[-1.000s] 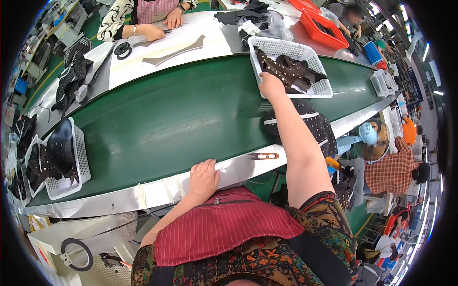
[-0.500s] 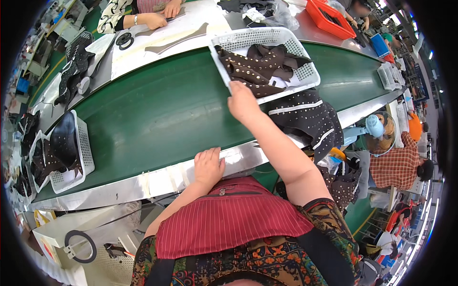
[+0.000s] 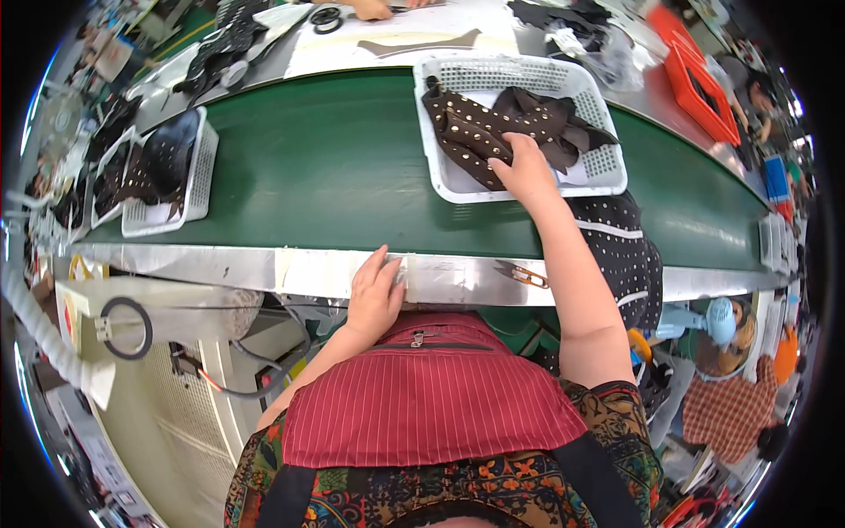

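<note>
My right hand (image 3: pixel 528 172) reaches over the near rim of a white perforated plastic basket (image 3: pixel 429 145), thumb and fingers apart. Its fingertips are at the dark brown studded fabric pieces (image 3: pixel 471 123) heaped inside; whether they press on the cloth is unclear. The basket stands on a green conveyor belt (image 3: pixel 326 158). My left hand (image 3: pixel 376 290) lies on the belt's metal edge (image 3: pixel 440 280), fingers spread and holding nothing. A pair of thread snips (image 3: pixel 525 275) with an orange handle rests on that edge, between my hands.
Black studded fabric with white strips (image 3: pixel 612 233) hangs over the edge beside my right forearm. Another white basket (image 3: pixel 201 176) with dark pieces stands at left. Across the belt are a co-worker's hands (image 3: pixel 374 9), a curved grey-brown piece (image 3: pixel 422 44) and a red crate (image 3: pixel 700 92).
My right hand has left the basket's rim and moved in over the brown fabric. My left hand stays on the metal edge, its fingers more spread. The whole view has turned.
</note>
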`<state>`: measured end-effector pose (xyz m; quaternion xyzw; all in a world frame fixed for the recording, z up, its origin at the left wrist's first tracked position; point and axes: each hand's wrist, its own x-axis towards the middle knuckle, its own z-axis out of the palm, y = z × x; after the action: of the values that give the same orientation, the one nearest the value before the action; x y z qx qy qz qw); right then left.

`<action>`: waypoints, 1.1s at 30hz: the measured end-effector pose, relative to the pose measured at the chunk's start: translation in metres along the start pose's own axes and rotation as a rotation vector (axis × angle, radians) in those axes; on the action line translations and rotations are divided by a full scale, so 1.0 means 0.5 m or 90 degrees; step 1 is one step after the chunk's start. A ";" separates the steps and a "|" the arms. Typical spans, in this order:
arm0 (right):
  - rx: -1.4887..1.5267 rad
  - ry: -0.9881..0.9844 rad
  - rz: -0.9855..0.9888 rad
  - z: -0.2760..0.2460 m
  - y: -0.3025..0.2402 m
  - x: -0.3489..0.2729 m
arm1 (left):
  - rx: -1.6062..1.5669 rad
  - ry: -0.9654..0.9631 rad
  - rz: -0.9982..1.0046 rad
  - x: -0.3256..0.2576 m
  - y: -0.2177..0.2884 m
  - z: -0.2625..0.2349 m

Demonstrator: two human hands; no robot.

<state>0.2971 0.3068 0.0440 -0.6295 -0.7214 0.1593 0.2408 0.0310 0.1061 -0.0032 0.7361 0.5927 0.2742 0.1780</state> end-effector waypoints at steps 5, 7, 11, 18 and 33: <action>-0.066 -0.131 0.039 0.060 0.063 0.051 | -0.013 0.048 -0.131 -0.080 0.007 -0.047; -0.088 -0.123 0.061 0.049 0.045 0.060 | -0.029 0.057 -0.181 -0.108 0.007 -0.053; -0.073 0.183 -0.093 -0.009 0.014 0.057 | -0.098 0.116 -0.220 -0.117 0.014 -0.076; 0.252 0.165 -0.281 -0.235 -0.219 -0.102 | -0.404 0.097 -0.227 -0.032 0.122 -0.163; 0.645 -0.433 -0.260 -0.150 -0.291 -0.286 | -1.236 0.182 -0.268 -0.046 0.185 -0.297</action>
<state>0.2304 0.1376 0.1629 -0.2019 -0.6981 0.6219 0.2918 0.0082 0.0528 0.1637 0.1126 0.2465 0.6878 0.6734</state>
